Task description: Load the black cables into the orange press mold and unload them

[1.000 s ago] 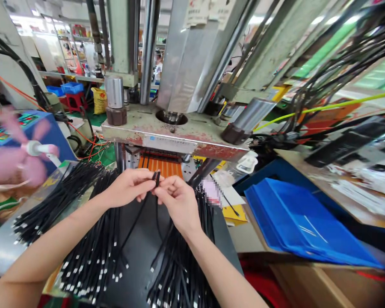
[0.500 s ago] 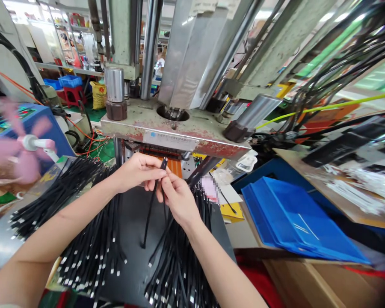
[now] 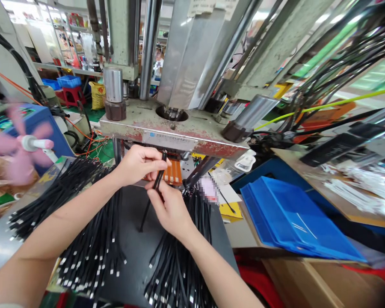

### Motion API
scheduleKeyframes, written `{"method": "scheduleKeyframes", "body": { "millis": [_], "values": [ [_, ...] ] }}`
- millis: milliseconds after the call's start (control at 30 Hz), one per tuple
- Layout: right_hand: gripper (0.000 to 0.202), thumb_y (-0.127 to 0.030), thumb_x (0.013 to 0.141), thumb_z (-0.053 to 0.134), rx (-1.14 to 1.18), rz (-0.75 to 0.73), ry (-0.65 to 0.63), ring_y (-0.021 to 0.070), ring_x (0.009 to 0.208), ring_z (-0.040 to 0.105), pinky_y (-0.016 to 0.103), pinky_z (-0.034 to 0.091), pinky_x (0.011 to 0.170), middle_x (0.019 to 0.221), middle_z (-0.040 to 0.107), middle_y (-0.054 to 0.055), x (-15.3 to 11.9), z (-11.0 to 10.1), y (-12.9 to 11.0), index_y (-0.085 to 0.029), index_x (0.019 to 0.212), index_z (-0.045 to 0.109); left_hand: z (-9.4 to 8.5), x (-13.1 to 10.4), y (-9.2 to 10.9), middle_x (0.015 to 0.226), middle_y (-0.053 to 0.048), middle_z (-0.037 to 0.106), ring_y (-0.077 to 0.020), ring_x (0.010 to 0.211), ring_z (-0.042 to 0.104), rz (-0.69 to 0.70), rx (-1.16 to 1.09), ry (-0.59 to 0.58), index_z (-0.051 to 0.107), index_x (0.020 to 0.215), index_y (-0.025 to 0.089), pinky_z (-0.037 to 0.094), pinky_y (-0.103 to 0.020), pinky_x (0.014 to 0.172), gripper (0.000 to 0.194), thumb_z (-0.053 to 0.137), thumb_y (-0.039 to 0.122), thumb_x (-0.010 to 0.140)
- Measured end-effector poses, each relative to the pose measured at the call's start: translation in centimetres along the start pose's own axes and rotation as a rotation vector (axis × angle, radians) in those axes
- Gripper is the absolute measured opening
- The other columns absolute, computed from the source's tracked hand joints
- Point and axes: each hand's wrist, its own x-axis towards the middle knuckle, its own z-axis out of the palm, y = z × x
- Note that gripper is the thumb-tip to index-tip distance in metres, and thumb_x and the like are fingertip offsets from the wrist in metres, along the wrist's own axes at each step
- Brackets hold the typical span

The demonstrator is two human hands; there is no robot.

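We pinch a slim black cable [image 3: 159,176] aslant, left hand [image 3: 140,164] above right hand [image 3: 173,210], near the flat black tabletop's [image 3: 132,209] far edge.

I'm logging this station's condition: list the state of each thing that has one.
Left hand: pinching
Right hand: closed, nearer the camera
Held cabling: gripped by both hands, tilted
Loose black cables: bunched, white-tipped ends toward the camera
Pink fan: blades blurred, apparently spinning
Blue sheets: stacked
Yellow sack: upright
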Motion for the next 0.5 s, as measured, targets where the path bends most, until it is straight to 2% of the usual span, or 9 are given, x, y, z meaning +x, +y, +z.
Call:
{"method": "scheduleKeyframes", "body": {
  "millis": [133,200,267,333,400,467,500],
  "values": [
    [0.014,-0.016,0.089,0.051,-0.087,0.024,-0.106,0.0174,0.079,0.062,0.028,0.045,0.076,0.09,0.067,0.004,-0.4,1.3,2.4,-0.02,0.095,0.063,-0.3,1.3,0.8,0.068,-0.001,0.058,-0.0064,0.048,0.051,0.309,0.174,0.293,0.06,0.069,0.014,0.043,-0.019,0.047,0.03,0.065,0.04,0.083],
    [0.011,-0.02,0.087,0.056,-0.093,0.09,-0.072,0.0172,0.071,0.061,0.027,0.045,0.07,0.08,0.068,0.002,0.7,1.4,4.6,-0.019,0.089,0.066,-0.5,1.9,1.7,0.073,-0.002,0.059,-0.0092,0.057,0.054,0.431,0.318,0.342,0.063,0.073,0.015,0.046,-0.022,0.056,0.025,0.062,0.038,0.085],
    [0.013,-0.027,0.086,0.059,-0.083,0.172,0.018,0.0163,0.059,0.058,0.025,0.043,0.061,0.065,0.065,0.0,2.7,1.1,6.9,-0.018,0.082,0.067,-0.6,2.1,2.3,0.074,-0.003,0.06,-0.0131,0.067,0.057,0.487,0.442,0.284,0.066,0.076,0.018,0.049,-0.027,0.066,0.022,0.06,0.037,0.086],
    [0.018,-0.031,0.084,0.06,-0.092,0.211,0.124,0.0153,0.054,0.055,0.024,0.04,0.056,0.057,0.061,-0.002,5.1,0.7,8.9,-0.017,0.075,0.067,-0.6,2.0,1.8,0.081,-0.004,0.063,-0.0158,0.077,0.059,0.51,0.492,0.195,0.067,0.082,0.019,0.049,-0.03,0.074,0.019,0.06,0.037,0.085],
    [0.02,-0.03,0.083,0.06,-0.113,0.226,0.179,0.0148,0.056,0.055,0.023,0.038,0.055,0.058,0.062,-0.002,7.4,0.3,10.5,-0.016,0.07,0.065,-0.7,1.4,0.0,0.092,-0.006,0.064,-0.0156,0.079,0.06,0.48,0.478,0.186,0.064,0.095,0.019,0.05,-0.029,0.073,0.022,0.063,0.037,0.083],
    [0.021,-0.027,0.082,0.059,-0.12,0.258,0.173,0.0145,0.058,0.056,0.022,0.038,0.056,0.059,0.063,-0.001,9.0,0.1,11.5,-0.015,0.066,0.065,-1.0,0.6,-3.0,0.096,-0.007,0.063,-0.0143,0.077,0.061,0.372,0.518,0.186,0.059,0.106,0.017,0.051,-0.027,0.07,0.031,0.065,0.034,0.082],
    [0.021,-0.026,0.082,0.059,-0.116,0.278,0.161,0.0146,0.057,0.057,0.022,0.039,0.056,0.059,0.063,-0.001,9.5,0.1,11.8,-0.015,0.064,0.065,-1.3,0.1,-4.6,0.096,-0.007,0.065,-0.0149,0.078,0.062,0.306,0.597,0.117,0.058,0.107,0.016,0.051,-0.028,0.073,0.03,0.064,0.032,0.082]
  ]
}}
